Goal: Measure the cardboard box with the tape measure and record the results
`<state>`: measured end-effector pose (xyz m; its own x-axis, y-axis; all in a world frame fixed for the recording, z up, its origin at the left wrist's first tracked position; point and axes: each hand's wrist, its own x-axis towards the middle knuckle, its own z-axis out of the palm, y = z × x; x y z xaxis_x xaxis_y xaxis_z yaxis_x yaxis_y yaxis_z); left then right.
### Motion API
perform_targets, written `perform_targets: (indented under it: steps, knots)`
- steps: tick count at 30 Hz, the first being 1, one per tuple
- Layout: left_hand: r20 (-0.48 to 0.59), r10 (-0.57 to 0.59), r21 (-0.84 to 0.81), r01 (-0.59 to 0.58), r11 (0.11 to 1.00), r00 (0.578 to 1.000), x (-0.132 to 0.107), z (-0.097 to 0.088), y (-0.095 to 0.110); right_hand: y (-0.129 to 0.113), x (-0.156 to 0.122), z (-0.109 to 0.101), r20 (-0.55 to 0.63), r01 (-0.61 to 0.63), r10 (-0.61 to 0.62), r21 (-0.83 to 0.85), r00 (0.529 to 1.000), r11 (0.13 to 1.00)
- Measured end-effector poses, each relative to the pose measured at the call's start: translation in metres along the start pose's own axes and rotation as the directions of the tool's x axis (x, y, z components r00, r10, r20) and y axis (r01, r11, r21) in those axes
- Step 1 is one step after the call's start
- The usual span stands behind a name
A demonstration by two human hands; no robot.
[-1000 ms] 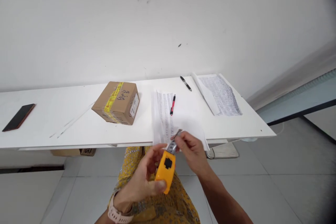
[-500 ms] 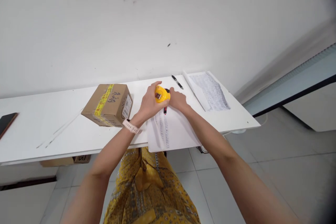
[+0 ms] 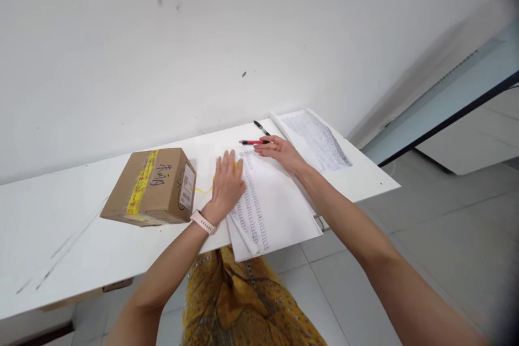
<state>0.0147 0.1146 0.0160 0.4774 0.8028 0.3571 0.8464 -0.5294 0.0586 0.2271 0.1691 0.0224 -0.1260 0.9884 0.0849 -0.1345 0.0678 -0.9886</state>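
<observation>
My left hand [image 3: 227,186] lies palm down over the tape measure, beside the cardboard box. A sliver of yellow tape measure [image 3: 235,165] shows by the fingers; the rest is hidden under the hand. A thin yellow strip [image 3: 203,191] runs from the hand towards the box; I cannot tell whether it is strap or blade. Between the bent fingers of my right hand [image 3: 281,154] is one end of a red and black pen [image 3: 249,142], pointing left. Below both hands are printed sheets of paper [image 3: 284,216], overhanging the front edge.
A taped cardboard box [image 3: 162,189] with handwriting and a label stands on the white table [image 3: 81,243]. Behind the right hand lies a black pen [image 3: 261,128], next to a densely marked sheet [image 3: 320,140]. The wall [image 3: 182,65] rises along the table's back.
My hands have moved apart. My left hand has lowered the tape measure and now covers it; the pen in my right hand has turned to point left. The view has shifted.
</observation>
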Motion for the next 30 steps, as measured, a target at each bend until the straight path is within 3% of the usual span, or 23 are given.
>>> perform_targets:
  steps: [3,6,9,14,20,25,30]
  knots:
    - [0.098,0.243,-0.130,-0.230,0.964,0.965,-0.010,0.009,0.011,0.009,-0.003,0.016,-0.092,0.061,-0.066,-0.052,0.994,0.997]
    - [0.199,0.365,-0.249,-0.313,0.917,0.910,-0.021,0.014,0.015,0.013,-0.007,0.028,-0.136,0.070,-0.084,-0.105,0.987,0.992]
    - [0.240,0.378,-0.278,-0.310,0.909,0.894,-0.025,0.014,0.014,0.013,-0.013,0.033,-0.123,-0.012,-0.009,-0.165,0.992,0.986]
    - [0.263,0.364,-0.289,-0.287,0.913,0.894,-0.022,0.010,0.014,0.021,-0.020,0.037,-0.130,-0.109,0.097,-0.087,0.987,0.990]
    - [0.229,0.337,-0.342,-0.249,0.906,0.913,-0.023,0.010,0.016,0.028,-0.021,0.040,-0.193,-0.037,-0.042,-0.389,0.980,0.920]
    - [0.222,0.323,-0.351,-0.234,0.907,0.920,-0.024,0.010,0.016,0.033,-0.019,0.035,-0.203,-0.038,-0.038,-0.361,0.979,0.932]
    - [0.226,0.330,-0.331,-0.246,0.911,0.916,-0.024,0.009,0.016,0.035,-0.020,0.033,-0.183,0.019,-0.121,-0.480,0.976,0.877]
